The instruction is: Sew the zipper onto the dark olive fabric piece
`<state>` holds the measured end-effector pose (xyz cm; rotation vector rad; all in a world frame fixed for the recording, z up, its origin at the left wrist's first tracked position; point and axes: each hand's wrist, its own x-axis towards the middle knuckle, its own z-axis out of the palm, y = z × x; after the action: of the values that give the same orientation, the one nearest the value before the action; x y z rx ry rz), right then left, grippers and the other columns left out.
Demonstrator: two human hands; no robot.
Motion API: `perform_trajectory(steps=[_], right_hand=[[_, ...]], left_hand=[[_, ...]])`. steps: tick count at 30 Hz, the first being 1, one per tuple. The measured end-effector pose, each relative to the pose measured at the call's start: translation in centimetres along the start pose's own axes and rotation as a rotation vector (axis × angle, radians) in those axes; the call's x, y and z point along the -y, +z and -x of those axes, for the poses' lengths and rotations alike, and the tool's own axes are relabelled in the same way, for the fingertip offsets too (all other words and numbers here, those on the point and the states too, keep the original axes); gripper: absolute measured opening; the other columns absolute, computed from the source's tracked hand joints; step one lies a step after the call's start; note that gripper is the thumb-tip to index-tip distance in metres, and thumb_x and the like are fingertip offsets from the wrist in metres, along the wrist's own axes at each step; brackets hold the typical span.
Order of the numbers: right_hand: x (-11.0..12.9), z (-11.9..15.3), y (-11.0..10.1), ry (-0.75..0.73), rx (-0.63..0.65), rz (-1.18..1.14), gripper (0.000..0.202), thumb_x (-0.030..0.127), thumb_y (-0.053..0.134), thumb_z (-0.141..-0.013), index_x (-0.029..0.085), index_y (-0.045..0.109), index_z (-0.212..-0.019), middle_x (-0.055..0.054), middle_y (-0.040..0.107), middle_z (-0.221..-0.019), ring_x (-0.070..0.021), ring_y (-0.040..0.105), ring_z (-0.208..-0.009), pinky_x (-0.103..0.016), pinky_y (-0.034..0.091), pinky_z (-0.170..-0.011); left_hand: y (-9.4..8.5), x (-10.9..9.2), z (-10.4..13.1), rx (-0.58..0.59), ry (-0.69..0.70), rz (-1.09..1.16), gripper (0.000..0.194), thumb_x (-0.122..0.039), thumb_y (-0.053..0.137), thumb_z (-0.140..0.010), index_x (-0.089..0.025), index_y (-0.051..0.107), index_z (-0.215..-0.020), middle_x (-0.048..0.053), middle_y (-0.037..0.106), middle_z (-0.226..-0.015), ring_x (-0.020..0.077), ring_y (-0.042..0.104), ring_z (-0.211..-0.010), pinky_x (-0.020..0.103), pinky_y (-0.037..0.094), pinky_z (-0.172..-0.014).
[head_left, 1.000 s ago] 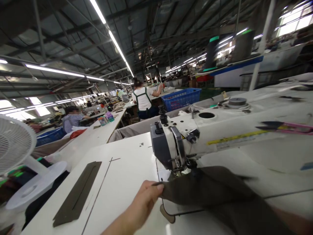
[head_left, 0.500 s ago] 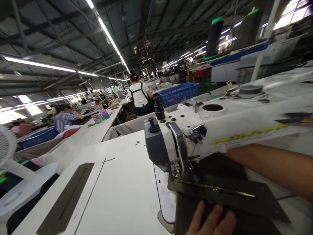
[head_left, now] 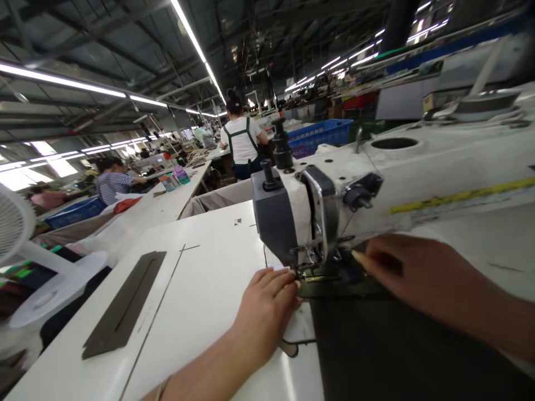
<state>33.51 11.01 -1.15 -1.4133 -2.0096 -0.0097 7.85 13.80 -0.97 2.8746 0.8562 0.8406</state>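
A white sewing machine (head_left: pixel 401 167) stands on the white table (head_left: pixel 200 289), its grey head and needle area at the centre. A dark fabric piece (head_left: pixel 388 345) with a brass zipper (head_left: pixel 320 277) lies under the presser foot. My left hand (head_left: pixel 267 309) rests flat on the table with its fingertips on the fabric's left edge beside the foot. My right hand (head_left: pixel 413 275) lies on the fabric just right of the needle, fingers pointing left, under the machine arm.
A dark fabric strip (head_left: pixel 125 303) lies on the table at the left. A white fan (head_left: pixel 25 262) stands at the far left edge. Other workers (head_left: pixel 242 142) sit at tables behind, near a blue basket (head_left: pixel 320 136).
My left hand has moved up from the lower edge to the fabric's left edge at the presser foot. My right hand has come forward onto the fabric by the needle. The view has moved closer.
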Motion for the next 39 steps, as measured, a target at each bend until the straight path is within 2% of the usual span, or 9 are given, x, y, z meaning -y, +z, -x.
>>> perform_trajectory(steps=[2, 5, 8, 11, 14, 17, 21, 29, 39], right_hand=[[2.3, 1.1, 0.3, -0.177, 0.003, 0.045, 0.034, 0.036, 0.040, -0.091, 0.020, 0.056, -0.065, -0.003, 0.055, -0.063, -0.0149, 0.054, -0.058, -0.029, 0.044, -0.057], [4.9, 1.9, 1.7, -0.335, 0.002, 0.179, 0.029, 0.024, 0.035, -0.092, 0.015, 0.062, -0.094, -0.007, 0.063, -0.076, -0.0189, 0.059, -0.063, -0.032, 0.046, -0.056], [5.3, 1.4, 3.3, -0.256, 0.118, 0.247, 0.029, 0.025, 0.046, -0.087, 0.008, 0.058, -0.107, -0.007, 0.065, -0.076, -0.0207, 0.061, -0.057, -0.032, 0.044, -0.047], [4.8, 1.1, 4.0, -0.252, 0.203, 0.205, 0.026, 0.025, 0.053, -0.084, 0.013, 0.059, -0.107, -0.005, 0.066, -0.081, -0.0197, 0.062, -0.059, -0.031, 0.044, -0.049], [4.7, 1.3, 3.9, -0.319, 0.147, 0.170, 0.021, 0.022, 0.045, -0.088, 0.015, 0.060, -0.101, -0.003, 0.064, -0.074, -0.0170, 0.059, -0.055, -0.029, 0.041, -0.048], [5.2, 1.3, 3.5, -0.412, -0.025, 0.170, 0.028, 0.015, 0.034, -0.092, 0.017, 0.061, -0.085, -0.002, 0.060, -0.066, -0.0153, 0.055, -0.052, -0.029, 0.040, -0.050], [5.3, 0.6, 3.7, -0.392, -0.231, 0.250, 0.032, 0.014, 0.029, -0.093, 0.013, 0.060, -0.099, -0.007, 0.065, -0.092, -0.0212, 0.059, -0.084, -0.037, 0.045, -0.075], [4.7, 0.7, 4.9, -0.303, -0.083, 0.155, 0.034, 0.011, 0.034, -0.086, 0.010, 0.058, -0.110, -0.008, 0.061, -0.110, -0.0221, 0.054, -0.104, -0.039, 0.046, -0.091], [4.1, 0.7, 4.8, -0.350, -0.101, 0.138, 0.034, 0.011, 0.036, -0.084, 0.011, 0.059, -0.109, -0.009, 0.062, -0.109, -0.0205, 0.056, -0.101, -0.037, 0.047, -0.090]], left_hand=[[0.3, 0.2, -0.5, 0.035, 0.068, -0.004, 0.018, -0.014, 0.044, -0.092, -0.012, 0.057, -0.104, 0.010, 0.063, -0.110, 0.0217, 0.058, -0.103, 0.041, 0.042, -0.092], [0.1, -0.1, -1.5, 0.045, -0.059, 0.048, 0.018, -0.009, 0.042, -0.089, -0.013, 0.059, -0.094, 0.006, 0.067, -0.088, 0.0186, 0.062, -0.081, 0.037, 0.045, -0.080], [-0.4, -0.4, -1.8, 0.052, -0.190, 0.094, 0.015, -0.010, 0.046, -0.087, -0.015, 0.060, -0.088, 0.002, 0.065, -0.075, 0.0174, 0.060, -0.071, 0.034, 0.044, -0.073], [-0.3, -0.5, -1.4, 0.052, -0.165, 0.097, 0.016, -0.009, 0.049, -0.087, -0.018, 0.060, -0.093, 0.002, 0.067, -0.086, 0.0172, 0.062, -0.079, 0.038, 0.042, -0.084], [0.6, -0.5, -0.6, 0.025, -0.063, -0.016, 0.016, -0.012, 0.053, -0.087, -0.019, 0.060, -0.099, 0.004, 0.065, -0.102, 0.0183, 0.061, -0.091, 0.043, 0.036, -0.095], [1.4, -0.4, 0.0, 0.009, 0.016, -0.125, 0.014, -0.016, 0.055, -0.088, -0.018, 0.058, -0.101, 0.005, 0.063, -0.107, 0.0180, 0.058, -0.098, 0.041, 0.034, -0.099], [1.8, -0.4, 0.0, -0.040, 0.046, -0.174, 0.015, -0.019, 0.045, -0.094, -0.017, 0.058, -0.102, 0.005, 0.063, -0.105, 0.0171, 0.057, -0.102, 0.040, 0.035, -0.099], [1.1, -0.8, -0.6, -0.030, 0.085, -0.211, 0.029, -0.018, 0.031, -0.099, -0.015, 0.059, -0.103, 0.005, 0.065, -0.103, 0.0178, 0.058, -0.100, 0.038, 0.037, -0.096], [1.3, -1.1, -1.0, -0.056, 0.106, -0.225, 0.029, -0.019, 0.033, -0.098, -0.011, 0.060, -0.092, 0.006, 0.064, -0.092, 0.0180, 0.058, -0.093, 0.037, 0.042, -0.091]])
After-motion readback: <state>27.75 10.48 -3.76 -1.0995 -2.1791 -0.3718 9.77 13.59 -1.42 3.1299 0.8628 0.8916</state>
